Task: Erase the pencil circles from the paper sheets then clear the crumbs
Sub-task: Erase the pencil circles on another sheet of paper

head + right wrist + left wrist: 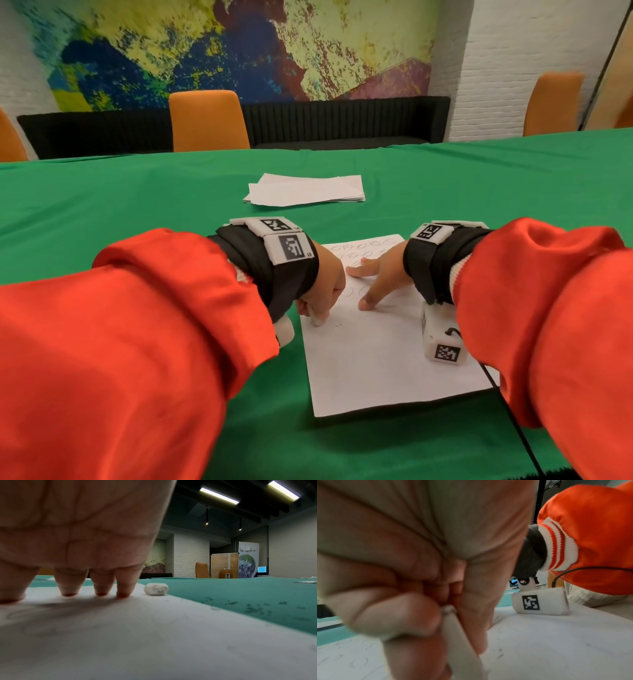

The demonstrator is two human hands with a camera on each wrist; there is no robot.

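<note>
A white paper sheet [376,359] lies on the green tablecloth [137,205] in front of me. Rows of pencil circles [359,248] remain on its far part. My left hand [325,291] pinches a white eraser [317,320] and holds its tip on the sheet near the left edge. The left wrist view shows the eraser [460,642] held between thumb and fingers of that hand [419,574]. My right hand [380,274] has its fingers spread and presses the paper with straight fingertips [122,594]. Dark crumbs [248,607] lie on the cloth beside the paper [154,635].
A stack of white sheets [305,192] lies farther back on the table. A second, smudged white eraser [156,588] sits at the sheet's far edge by my right fingers. Orange chairs [209,120] and a black sofa [342,116] stand beyond the table.
</note>
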